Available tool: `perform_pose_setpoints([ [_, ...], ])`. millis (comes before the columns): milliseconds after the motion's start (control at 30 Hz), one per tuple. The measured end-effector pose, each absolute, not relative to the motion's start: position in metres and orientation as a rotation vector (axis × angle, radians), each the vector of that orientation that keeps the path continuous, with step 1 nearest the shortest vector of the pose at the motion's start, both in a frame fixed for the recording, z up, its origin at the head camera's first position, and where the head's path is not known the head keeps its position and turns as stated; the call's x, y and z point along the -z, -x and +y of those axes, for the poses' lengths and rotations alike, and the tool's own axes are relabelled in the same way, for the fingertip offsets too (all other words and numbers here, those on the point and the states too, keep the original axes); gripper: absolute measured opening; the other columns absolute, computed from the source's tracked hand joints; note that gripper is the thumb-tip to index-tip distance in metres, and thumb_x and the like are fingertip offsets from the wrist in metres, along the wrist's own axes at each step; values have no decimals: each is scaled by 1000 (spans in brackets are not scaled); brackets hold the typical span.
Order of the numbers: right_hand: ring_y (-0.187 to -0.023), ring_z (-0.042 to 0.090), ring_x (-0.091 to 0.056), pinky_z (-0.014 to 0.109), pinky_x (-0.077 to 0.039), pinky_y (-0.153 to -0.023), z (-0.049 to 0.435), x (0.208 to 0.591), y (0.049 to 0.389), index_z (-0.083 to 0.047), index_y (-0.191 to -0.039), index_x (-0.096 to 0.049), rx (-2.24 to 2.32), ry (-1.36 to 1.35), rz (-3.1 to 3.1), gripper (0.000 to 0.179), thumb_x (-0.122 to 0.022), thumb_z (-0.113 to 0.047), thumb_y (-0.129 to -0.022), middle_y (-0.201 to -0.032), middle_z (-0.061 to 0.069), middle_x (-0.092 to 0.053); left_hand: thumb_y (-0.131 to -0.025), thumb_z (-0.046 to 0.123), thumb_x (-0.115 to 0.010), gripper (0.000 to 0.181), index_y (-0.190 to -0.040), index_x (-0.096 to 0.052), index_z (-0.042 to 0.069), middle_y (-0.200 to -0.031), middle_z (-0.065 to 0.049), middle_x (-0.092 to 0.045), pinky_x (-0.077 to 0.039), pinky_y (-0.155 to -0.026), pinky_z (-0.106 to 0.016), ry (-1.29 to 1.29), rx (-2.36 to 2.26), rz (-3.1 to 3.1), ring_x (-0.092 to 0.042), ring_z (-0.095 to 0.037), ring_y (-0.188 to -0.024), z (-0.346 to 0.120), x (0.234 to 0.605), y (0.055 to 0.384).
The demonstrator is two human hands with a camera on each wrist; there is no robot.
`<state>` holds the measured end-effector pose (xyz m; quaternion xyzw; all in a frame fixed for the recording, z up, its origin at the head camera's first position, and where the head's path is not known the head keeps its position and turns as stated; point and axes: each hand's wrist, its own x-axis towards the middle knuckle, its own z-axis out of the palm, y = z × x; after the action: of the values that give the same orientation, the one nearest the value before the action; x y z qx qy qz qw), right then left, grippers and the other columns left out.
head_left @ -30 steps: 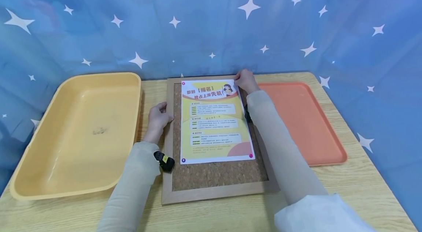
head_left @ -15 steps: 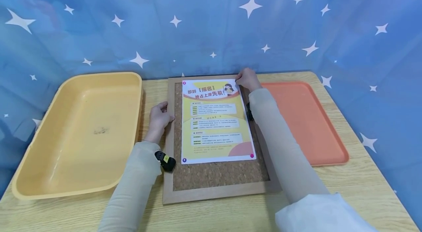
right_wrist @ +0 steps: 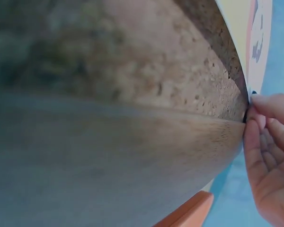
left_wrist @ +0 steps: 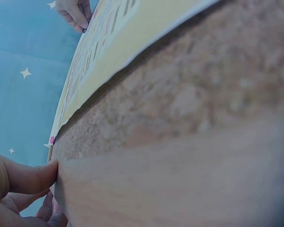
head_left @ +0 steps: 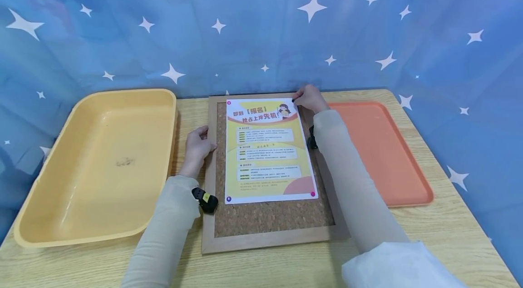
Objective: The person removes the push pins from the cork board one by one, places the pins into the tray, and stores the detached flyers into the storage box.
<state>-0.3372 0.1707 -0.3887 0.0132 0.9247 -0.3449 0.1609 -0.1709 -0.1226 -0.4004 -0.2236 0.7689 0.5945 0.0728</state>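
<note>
A wood-framed cork board [head_left: 273, 217] lies on the table, with a yellow printed poster [head_left: 265, 161] on it. My left hand [head_left: 198, 148] grips the board's left frame, thumb on top, fingers at the outer side. At the poster's upper right corner, my right hand [head_left: 311, 98] pinches a small black thumbtack [left_wrist: 84, 30] between thumb and fingertips. Its fingers partly hide the tack and the corner in the right wrist view. Round tacks sit at the other corners: a pink tack [head_left: 229, 103] upper left, a purple tack [head_left: 229, 199] lower left, a magenta tack [head_left: 313, 194] lower right.
Left of the board stands a deep yellow tub [head_left: 98, 161]. A flat orange tray [head_left: 380, 156] lies to the right, partly behind the right forearm. The light wood table [head_left: 445, 242] ends at a blue star-patterned curtain [head_left: 261, 15].
The right wrist has swung slightly to the right while its fingertips stay at the poster's corner. The left hand keeps its grip on the frame.
</note>
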Motion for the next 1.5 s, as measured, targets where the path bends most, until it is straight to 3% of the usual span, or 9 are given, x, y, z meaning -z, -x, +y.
perform_pose_setpoints([
  [600,-118,30,-47,45,-41,-102,179,378,338,0,-118,-61,960,66,2599,27,-57,-9,-93,-129,18,-51,-81,-16,-49,71,-148,-30,0,-146,-20,-42,-42,-108,-42,646,-1786,2325,-44,-30,-128,-121,397,174],
  [1033,-106,26,-47,37,-40,-91,178,377,334,-1,-117,-62,946,35,2587,25,-57,-7,-93,-121,15,-53,-81,-15,-49,70,-147,-30,-2,-145,-22,-43,-43,-106,-42,642,-1771,2330,-45,-31,-128,-119,400,173],
  [1233,-105,27,-50,38,-42,-94,179,380,336,0,-112,-62,964,91,2589,21,-58,-7,-93,-116,16,-55,-82,-16,-48,69,-147,-30,-3,-146,-22,-42,-42,-107,-42,642,-1771,2342,-43,-31,-131,-119,401,174],
  [1500,-109,27,-49,41,-42,-97,180,378,331,-2,-117,-57,1053,76,2552,27,-57,-16,-93,-120,15,-53,-82,-15,-48,69,-148,-29,-1,-147,-21,-41,-41,-108,-42,661,-1764,2326,-43,-31,-132,-122,403,171],
])
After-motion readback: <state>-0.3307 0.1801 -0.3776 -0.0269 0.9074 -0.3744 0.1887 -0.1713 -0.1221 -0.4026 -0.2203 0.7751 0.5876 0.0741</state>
